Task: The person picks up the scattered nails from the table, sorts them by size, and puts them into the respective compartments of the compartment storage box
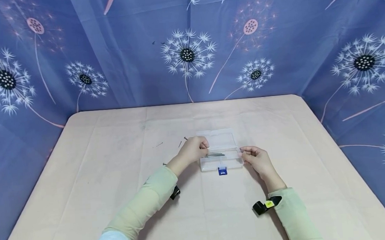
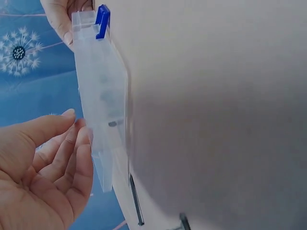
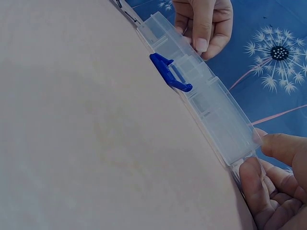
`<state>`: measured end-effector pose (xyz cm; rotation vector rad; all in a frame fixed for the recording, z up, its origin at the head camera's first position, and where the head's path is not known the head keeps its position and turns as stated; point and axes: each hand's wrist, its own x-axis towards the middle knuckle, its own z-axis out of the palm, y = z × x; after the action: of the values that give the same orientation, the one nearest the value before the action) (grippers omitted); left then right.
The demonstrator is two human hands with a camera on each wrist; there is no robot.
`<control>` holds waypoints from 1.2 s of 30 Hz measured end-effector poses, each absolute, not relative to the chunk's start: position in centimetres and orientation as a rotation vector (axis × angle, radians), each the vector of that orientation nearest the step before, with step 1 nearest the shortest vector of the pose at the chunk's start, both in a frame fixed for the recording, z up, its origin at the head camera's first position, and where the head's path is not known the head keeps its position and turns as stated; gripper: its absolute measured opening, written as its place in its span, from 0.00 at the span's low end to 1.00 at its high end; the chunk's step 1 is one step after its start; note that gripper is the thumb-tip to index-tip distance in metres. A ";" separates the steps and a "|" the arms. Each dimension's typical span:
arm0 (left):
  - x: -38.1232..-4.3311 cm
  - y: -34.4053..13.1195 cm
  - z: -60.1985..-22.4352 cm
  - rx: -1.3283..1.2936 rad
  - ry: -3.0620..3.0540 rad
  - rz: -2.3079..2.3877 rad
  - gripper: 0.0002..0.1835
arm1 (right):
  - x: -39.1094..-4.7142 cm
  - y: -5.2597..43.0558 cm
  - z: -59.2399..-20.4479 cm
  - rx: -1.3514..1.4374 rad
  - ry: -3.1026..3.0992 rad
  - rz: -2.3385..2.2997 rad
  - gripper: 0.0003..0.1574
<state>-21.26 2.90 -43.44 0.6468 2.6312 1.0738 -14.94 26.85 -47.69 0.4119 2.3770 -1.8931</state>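
A clear plastic box [image 1: 222,167] with a blue latch [image 1: 222,171] lies on the table, its lid [image 1: 217,138] folded back away from the person. Several long metal nails [image 1: 216,154] lie side by side in one compartment. My right hand [image 1: 257,161] pinches the box's right end between thumb and fingers, as the right wrist view also shows. Over the left end is my left hand [image 1: 195,150], fingers loosely bent, thumb and fingertips close together at the rim. Nothing shows between them in the left wrist view.
Loose nails lie left of the box: one nail [image 1: 159,143] farther out, a short nail [image 1: 180,144] closer in, and a nail [image 2: 136,201] beside the box. Black wrist cameras are strapped over both sleeves [image 1: 292,206]. Blue dandelion-patterned cloth [image 1: 134,64] borders the pale table [image 1: 83,204].
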 end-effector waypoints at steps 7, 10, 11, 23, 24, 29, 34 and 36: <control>-21.6 1.4 -43.0 0.625 2.675 1.097 0.04 | -15.0 26.8 -47.7 0.430 2.402 -1.866 0.23; -21.7 0.7 -42.8 0.595 2.685 1.107 0.05 | -14.9 26.8 -47.6 0.425 2.398 -1.870 0.23; -21.7 0.4 -42.8 0.585 2.686 1.110 0.06 | -14.9 26.7 -47.5 0.423 2.395 -1.873 0.23; -21.8 -2.8 -42.4 0.584 2.642 1.064 0.09 | -14.9 26.9 -47.7 0.379 2.378 -1.906 0.23; -21.8 -3.1 -42.4 0.599 2.635 1.060 0.10 | -14.9 26.9 -47.7 0.379 2.376 -1.905 0.23; -21.6 -4.5 -42.6 0.651 2.626 1.037 0.10 | -14.8 26.8 -47.4 0.388 2.367 -1.908 0.24; -21.1 -5.9 -42.9 0.655 2.623 1.040 0.09 | -14.8 26.8 -47.4 0.402 2.373 -1.907 0.24; -20.9 -6.5 -43.2 0.660 2.618 1.048 0.09 | -14.8 26.8 -47.5 0.405 2.379 -1.903 0.24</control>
<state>-20.90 -6.51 -43.15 0.6595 2.6184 1.0475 -14.82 26.76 -47.48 0.4054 2.3787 -1.9032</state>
